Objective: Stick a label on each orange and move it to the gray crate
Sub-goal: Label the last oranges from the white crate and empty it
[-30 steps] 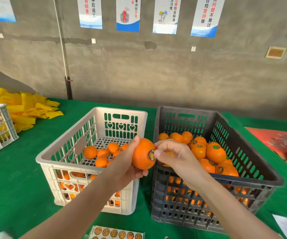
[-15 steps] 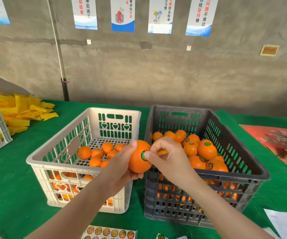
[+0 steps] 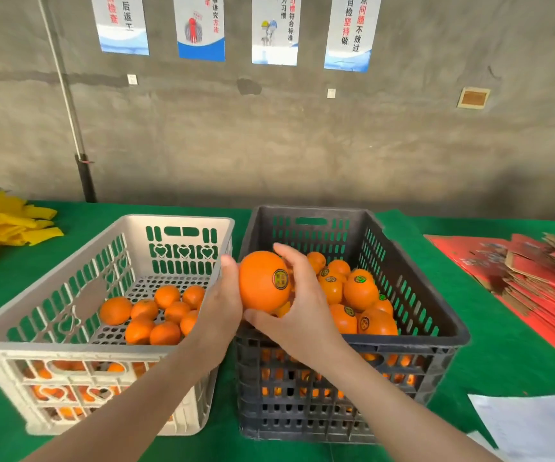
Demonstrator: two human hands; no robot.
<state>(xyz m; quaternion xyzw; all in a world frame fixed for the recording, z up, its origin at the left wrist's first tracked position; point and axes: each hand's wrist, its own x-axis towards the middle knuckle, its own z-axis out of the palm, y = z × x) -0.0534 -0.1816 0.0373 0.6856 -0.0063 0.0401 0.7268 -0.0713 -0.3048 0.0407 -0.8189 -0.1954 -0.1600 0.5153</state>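
We held a labelled orange [image 3: 259, 281] above the gray crate [image 3: 419, 340], right grip [image 3: 299, 311] clasping it, left grip [image 3: 219, 305] touching, closure unclear.

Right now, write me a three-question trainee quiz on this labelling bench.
1. True or false: the held orange already carries a label.
2. Which crate holds the labelled oranges? A) the white crate; B) the gray crate.
3. How many grips hold the held orange?
Key: 1 true. 2 B. 3 two: the left grip and the right grip.
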